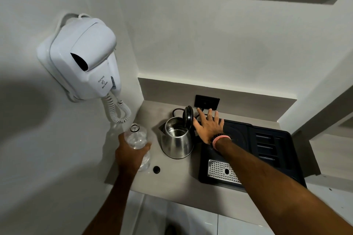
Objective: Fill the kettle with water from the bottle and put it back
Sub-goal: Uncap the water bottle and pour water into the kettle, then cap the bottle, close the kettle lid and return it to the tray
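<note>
- Stainless-steel electric kettle [177, 139] stands upright on the beige stone counter [181, 175], its black hinged lid [188, 117] tipped up and open, the shiny inside in view.
- My left hand [131, 151] wraps around a clear plastic water bottle [138, 138], fingers closed on its body; the bottle is upright, uncapped, and just left of the kettle, apart from it.
- A small round black bottle cap [156, 169] lies on the counter near me, between bottle and kettle.
- My right hand [209, 127] is flat with fingers spread, holding nothing, just right of the kettle by the raised lid; I cannot tell whether it touches the lid.
- A pink band and dark beaded bracelet [219, 139] sit on my right wrist.
- To the right lies a black plastic tray [271, 145] with a perforated metal drip grate [222, 171] at its near end.
- A white wall-hung hair dryer [84, 63] with coiled cord hangs on the left wall.
</note>
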The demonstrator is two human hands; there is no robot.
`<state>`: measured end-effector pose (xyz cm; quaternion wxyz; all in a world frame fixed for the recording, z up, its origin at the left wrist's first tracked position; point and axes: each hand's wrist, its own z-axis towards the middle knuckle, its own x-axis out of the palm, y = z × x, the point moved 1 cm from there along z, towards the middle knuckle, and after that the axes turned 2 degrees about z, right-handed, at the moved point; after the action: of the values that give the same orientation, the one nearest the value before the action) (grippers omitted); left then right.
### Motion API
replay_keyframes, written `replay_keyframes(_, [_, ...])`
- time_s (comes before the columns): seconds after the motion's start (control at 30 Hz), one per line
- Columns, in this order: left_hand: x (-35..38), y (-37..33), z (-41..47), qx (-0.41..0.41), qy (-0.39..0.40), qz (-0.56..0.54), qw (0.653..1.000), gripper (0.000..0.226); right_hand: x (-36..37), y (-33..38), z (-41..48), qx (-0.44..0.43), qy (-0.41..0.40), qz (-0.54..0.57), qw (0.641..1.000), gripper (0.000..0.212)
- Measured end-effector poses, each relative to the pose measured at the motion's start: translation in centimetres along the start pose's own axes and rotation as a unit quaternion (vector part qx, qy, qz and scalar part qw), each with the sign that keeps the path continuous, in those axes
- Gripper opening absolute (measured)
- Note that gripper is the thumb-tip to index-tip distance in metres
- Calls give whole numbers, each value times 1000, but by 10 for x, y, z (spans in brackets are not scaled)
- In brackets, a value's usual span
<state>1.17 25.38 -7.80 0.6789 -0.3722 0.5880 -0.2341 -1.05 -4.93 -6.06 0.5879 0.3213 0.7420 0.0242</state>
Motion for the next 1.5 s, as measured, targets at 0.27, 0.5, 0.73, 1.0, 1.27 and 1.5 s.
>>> replay_keyframes(0.27, [14,11,-6,-3,-92,-76,993,95,2,0,1,1,0,0,1000,80])
replay_keyframes(0.5, [19,24,-4,-7,-60,-65,996,109,1,1,0,0,1,-3,1000,83])
replay_keyframes(0.73, [29,64,-39,38,-12,-55,998,64,0,2,-1,0,-3,4,1000,86])
replay_keyframes(1.0, [71,88,-86,51,76,70,993,39,0,3,-3,1,-1,5,1000,84])
replay_keyframes(1.27, [80,77,-72,52,161,228,959,35,-1,1,-2,4,10,3,1000,84])
replay_keyframes(1.5, [51,29,-81,114,118,183,969,25,0,3,-4,-1,12,-1,1000,74])
